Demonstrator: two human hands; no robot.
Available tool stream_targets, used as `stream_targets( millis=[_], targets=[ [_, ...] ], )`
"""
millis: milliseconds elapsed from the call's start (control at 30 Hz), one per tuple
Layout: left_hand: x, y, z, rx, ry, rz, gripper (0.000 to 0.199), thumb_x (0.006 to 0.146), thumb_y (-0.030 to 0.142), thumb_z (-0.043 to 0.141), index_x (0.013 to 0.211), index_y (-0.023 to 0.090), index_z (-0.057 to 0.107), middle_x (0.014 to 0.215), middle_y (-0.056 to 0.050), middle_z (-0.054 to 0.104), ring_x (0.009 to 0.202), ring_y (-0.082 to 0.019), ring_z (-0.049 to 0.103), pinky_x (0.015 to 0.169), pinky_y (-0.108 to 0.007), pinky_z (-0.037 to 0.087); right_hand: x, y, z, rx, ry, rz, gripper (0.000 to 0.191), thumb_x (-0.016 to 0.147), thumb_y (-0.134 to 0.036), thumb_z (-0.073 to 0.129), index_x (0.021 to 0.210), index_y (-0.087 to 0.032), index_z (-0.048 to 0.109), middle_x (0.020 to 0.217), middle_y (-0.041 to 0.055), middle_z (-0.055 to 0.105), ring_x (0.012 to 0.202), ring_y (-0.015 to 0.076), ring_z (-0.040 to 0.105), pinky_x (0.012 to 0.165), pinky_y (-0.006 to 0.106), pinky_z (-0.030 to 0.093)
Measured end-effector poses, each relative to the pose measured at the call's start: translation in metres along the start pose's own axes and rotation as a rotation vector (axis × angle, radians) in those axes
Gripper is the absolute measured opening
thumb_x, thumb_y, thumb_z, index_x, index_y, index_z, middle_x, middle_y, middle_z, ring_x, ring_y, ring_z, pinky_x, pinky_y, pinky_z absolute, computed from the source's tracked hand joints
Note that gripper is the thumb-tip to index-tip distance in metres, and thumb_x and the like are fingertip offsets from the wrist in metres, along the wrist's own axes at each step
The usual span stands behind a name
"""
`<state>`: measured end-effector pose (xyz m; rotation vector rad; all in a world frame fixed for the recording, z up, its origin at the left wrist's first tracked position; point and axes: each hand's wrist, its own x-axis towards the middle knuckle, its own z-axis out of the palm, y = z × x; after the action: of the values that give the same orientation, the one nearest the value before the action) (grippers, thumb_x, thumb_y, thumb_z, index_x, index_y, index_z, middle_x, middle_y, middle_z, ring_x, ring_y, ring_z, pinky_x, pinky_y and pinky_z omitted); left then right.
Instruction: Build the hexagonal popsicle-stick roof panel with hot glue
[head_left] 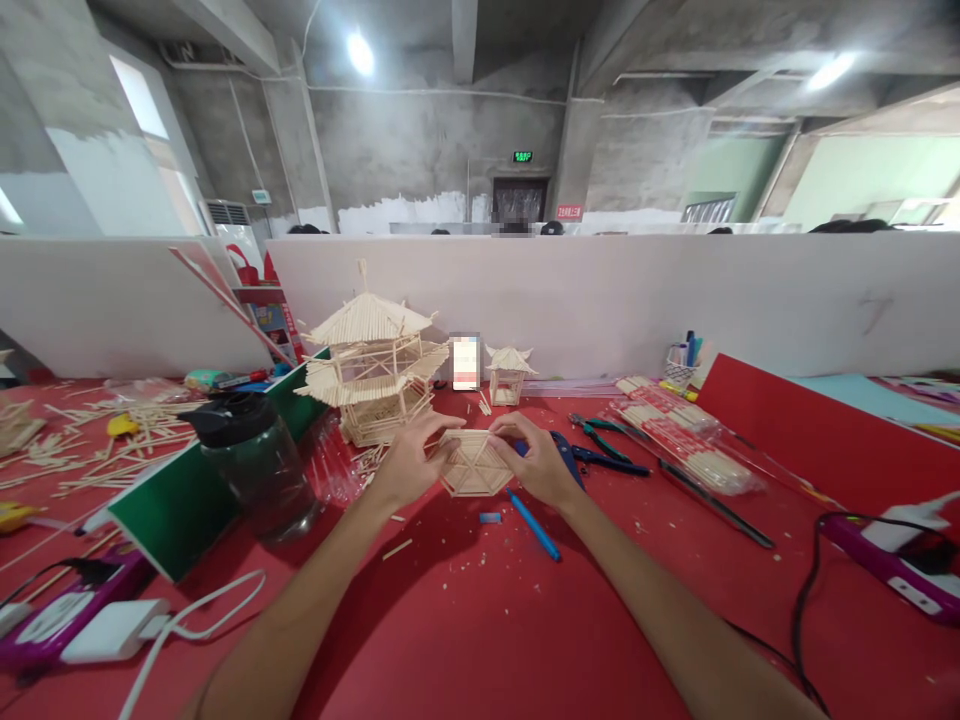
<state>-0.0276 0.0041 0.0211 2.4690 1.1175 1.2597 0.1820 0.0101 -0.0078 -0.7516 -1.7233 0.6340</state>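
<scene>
Between my two hands is a small hexagonal frame [475, 472] of pale wooden sticks, with spokes meeting at its centre. My left hand [415, 462] pinches its left edge, fingers curled over the top. On the opposite edge, my right hand [534, 462] grips it the same way. A blue pen [535, 525] lies on the red table just below the right hand, next to a small blue piece [490, 517] that could be an eraser. Behind the left hand stands a large stick pagoda [371, 365]; a smaller stick pavilion [509, 376] is behind the right hand.
A dark water bottle [259, 470] stands left beside a green board [176, 515]. Pliers [600, 440], dark-handled cutters [611, 461] and bagged sticks [694, 445] lie right. Purple power strips [892, 570] sit at both sides. A white partition [600, 300] closes the back.
</scene>
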Motion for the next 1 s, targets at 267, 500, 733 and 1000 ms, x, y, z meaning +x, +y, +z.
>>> stream_targets(
  millis=[267, 500, 733, 1000],
  targets=[
    [0.001, 0.003, -0.003, -0.113, -0.006, -0.063, 0.021, 0.087, 0.022, 0.056, 0.105, 0.018, 0.065, 0.1, -0.007, 0.071, 0.091, -0.019, 0.065, 0.084, -0.034, 0.052, 0.0, 0.003, -0.003, -0.037, -0.006, -0.002, 0.014, 0.087, -0.035, 0.057, 0.09, -0.021, 0.057, 0.082, 0.0026, 0.066, 0.076, 0.017, 0.064, 0.072, 0.029, 0.049],
    [0.002, -0.001, -0.002, -0.068, 0.051, -0.082, 0.017, 0.088, 0.027, 0.055, 0.092, 0.019, 0.069, 0.088, -0.004, 0.071, 0.082, -0.018, 0.064, 0.077, -0.032, 0.05, 0.001, 0.001, -0.004, -0.023, -0.014, -0.001, 0.015, 0.086, -0.035, 0.058, 0.092, -0.021, 0.058, 0.082, 0.0026, 0.067, 0.077, 0.0176, 0.065, 0.074, 0.031, 0.051],
    [0.004, -0.007, 0.001, -0.173, 0.075, -0.178, 0.016, 0.084, 0.031, 0.061, 0.082, 0.017, 0.068, 0.076, -0.002, 0.068, 0.069, -0.016, 0.062, 0.064, -0.027, 0.049, 0.0, 0.001, -0.004, -0.017, -0.013, 0.01, 0.013, 0.086, -0.033, 0.06, 0.09, -0.021, 0.059, 0.081, 0.002, 0.067, 0.077, 0.0172, 0.065, 0.074, 0.03, 0.051],
    [0.005, -0.005, -0.002, -0.179, 0.044, -0.227, 0.018, 0.083, 0.031, 0.06, 0.078, 0.016, 0.067, 0.071, -0.002, 0.066, 0.065, -0.015, 0.06, 0.06, -0.025, 0.047, 0.001, 0.003, -0.005, 0.021, 0.0, 0.027, 0.013, 0.085, -0.033, 0.062, 0.09, -0.021, 0.06, 0.085, 0.0033, 0.069, 0.082, 0.0187, 0.067, 0.078, 0.032, 0.052]
  ],
)
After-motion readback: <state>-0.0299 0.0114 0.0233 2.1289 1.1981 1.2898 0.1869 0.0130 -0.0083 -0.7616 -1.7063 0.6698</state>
